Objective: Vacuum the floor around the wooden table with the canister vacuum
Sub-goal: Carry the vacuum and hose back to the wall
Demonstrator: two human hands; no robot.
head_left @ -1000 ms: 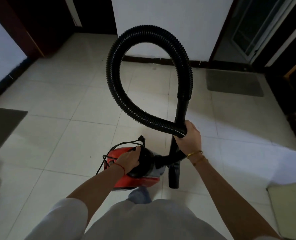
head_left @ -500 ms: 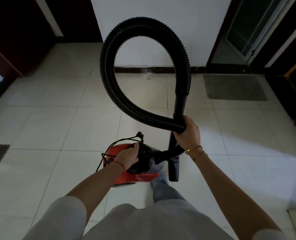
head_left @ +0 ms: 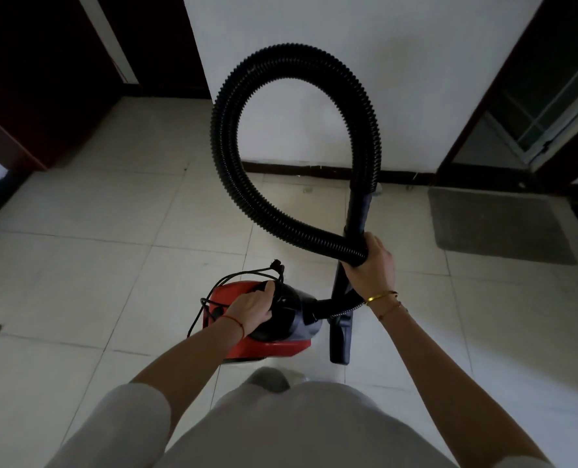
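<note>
A small red and black canister vacuum (head_left: 274, 327) sits low in the centre of the view, just ahead of the person's legs, over a pale tiled floor (head_left: 111, 251); whether it rests on the tiles or is lifted just clear of them is hard to tell in the dim light. The left hand (head_left: 252, 309) is curled over the black top of the canister, gripping it, with a thin red string around that wrist. A black power cord (head_left: 236, 275) lies looped loosely over the red body beside that hand. From the front of the canister a ribbed black hose (head_left: 228, 170) rises in one large upright loop against a white wall (head_left: 399, 62) and curves back down. The right hand (head_left: 370, 265) is closed around the hose and the rigid black wand (head_left: 358, 211) together where they cross; two gold bangles circle that wrist. The wand runs down to a narrow black nozzle (head_left: 341, 339) just right of the canister. A grey mat (head_left: 497, 224) lies on the floor to the right, before a dark doorway. Dark wooden door frames stand at the upper left.
</note>
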